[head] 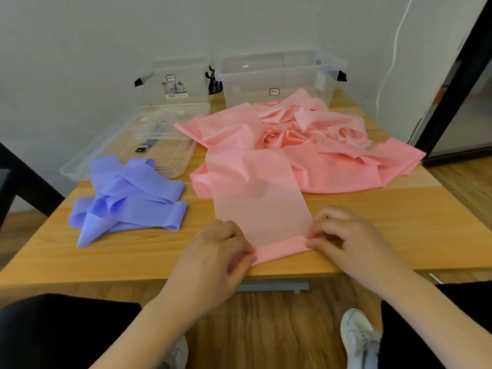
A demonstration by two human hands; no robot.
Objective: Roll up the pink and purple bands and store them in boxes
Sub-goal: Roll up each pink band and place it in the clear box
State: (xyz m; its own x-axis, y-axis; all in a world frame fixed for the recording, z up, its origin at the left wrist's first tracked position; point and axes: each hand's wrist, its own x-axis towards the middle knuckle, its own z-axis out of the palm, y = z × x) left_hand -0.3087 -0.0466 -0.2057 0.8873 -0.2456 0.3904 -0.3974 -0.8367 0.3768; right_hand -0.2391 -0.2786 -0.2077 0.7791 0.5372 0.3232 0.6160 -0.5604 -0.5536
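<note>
A long pink band [261,193] runs from a crumpled heap at the back of the wooden table [399,235] down to the front edge, where its end is folded into a narrow flat roll [282,249]. My left hand [221,251] pinches the roll's left end. My right hand [343,233] pinches its right end. A purple band [127,198] lies loosely bunched on the table's left side, untouched. Two clear plastic boxes stand at the back, a left box [183,81] and a larger right box [279,78].
Clear box lids [127,145] lie stacked in front of the left box, partly over the table's left edge. A white wall is close behind the boxes. A dark door frame [458,83] stands at the right. My legs and white shoes are below the table edge.
</note>
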